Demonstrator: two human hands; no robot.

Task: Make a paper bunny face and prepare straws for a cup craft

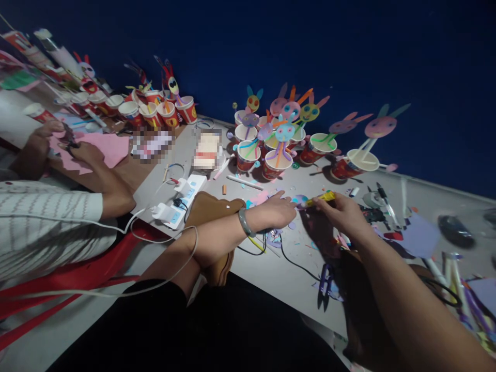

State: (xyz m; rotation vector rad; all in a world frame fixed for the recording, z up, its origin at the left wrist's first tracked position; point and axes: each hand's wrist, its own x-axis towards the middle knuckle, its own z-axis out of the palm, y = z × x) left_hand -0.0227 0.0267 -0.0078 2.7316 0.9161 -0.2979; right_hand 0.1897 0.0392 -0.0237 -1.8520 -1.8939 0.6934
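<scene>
Small purple-and-blue paper piece [299,200] lies in front of the foremost rabbit cup [276,168], slightly to its right, between the two hands. Right hand [344,213] has its fingers clamped on a yellow stick [327,196], pen or glue type, can't tell which; its near end points at the piece. Left hand [276,212] is palm-down in front of the cup, fingers reaching to the piece; too blurred to tell if they pinch it or just press beside it. To do this well, I'd say: pin the piece flat at its rim, tip meeting it lightly, short strokes, wrist low so no sleeve or arm shadow hides the spot. Judged slippery: light paper, likely to skid or stick to a fingertip. Edges and room: cup rims and paper ears crowd right behind the work, so lifting straight up or pulling toward the body seems safer than pushing back. Paper scraps [259,198] lie just in front of the cup. Nearer the body from the cup, the table [294,289] has its best bare patch, ending at its front edge; purple-handled scissors [324,284] lie near that edge, worth avoiding. Left of the cup, the power strip [189,194] limits the left elbow; right of it, a purple sheet [420,235] and clutter limit the right forearm.
</scene>
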